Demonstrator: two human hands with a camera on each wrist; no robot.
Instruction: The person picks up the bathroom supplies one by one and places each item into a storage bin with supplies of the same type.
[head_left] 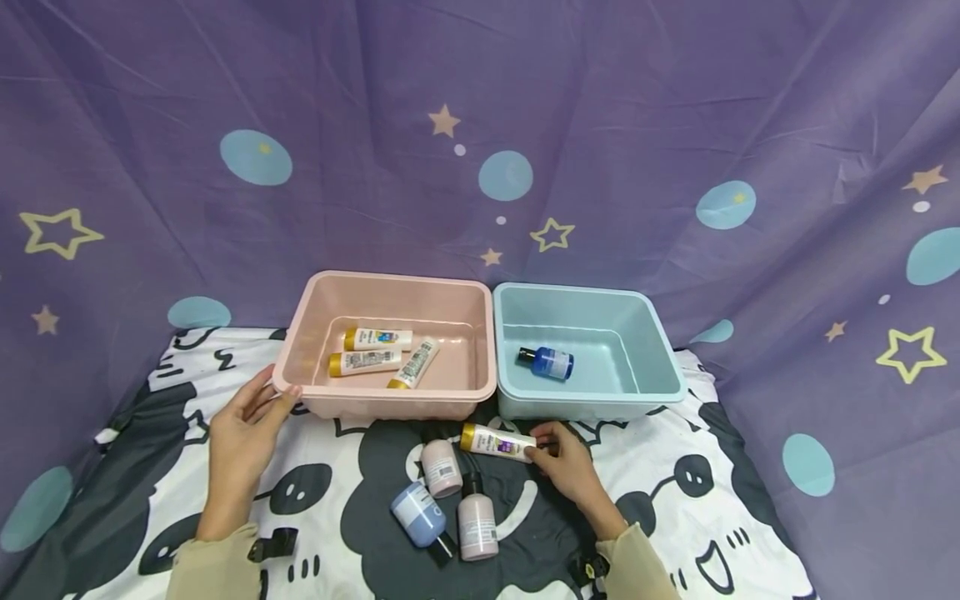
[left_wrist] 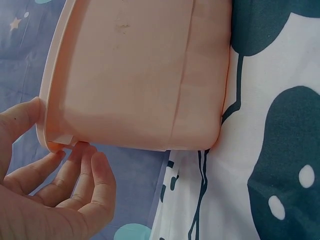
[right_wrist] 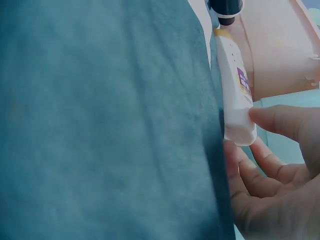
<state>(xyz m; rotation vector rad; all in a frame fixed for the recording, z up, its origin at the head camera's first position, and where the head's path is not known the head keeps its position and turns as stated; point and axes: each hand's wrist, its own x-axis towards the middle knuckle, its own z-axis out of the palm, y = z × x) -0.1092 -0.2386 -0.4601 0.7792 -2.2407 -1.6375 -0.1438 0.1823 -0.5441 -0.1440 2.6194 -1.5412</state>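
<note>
Purple backdrop | head: white tube in front of pink bin and blue bin, right hand pinching its capless end | left wrist: left hand grips pink bin's rim | right wrist: tip-only pinch; holding nearer mid-length should limit tilt

The tube at the right hand is white with a yellow cap. A pink bin is at the left hand, a pale blue bin beyond the right. Beyond both hands, purple fabric bears blue ovals and yellow star outlines.
</note>
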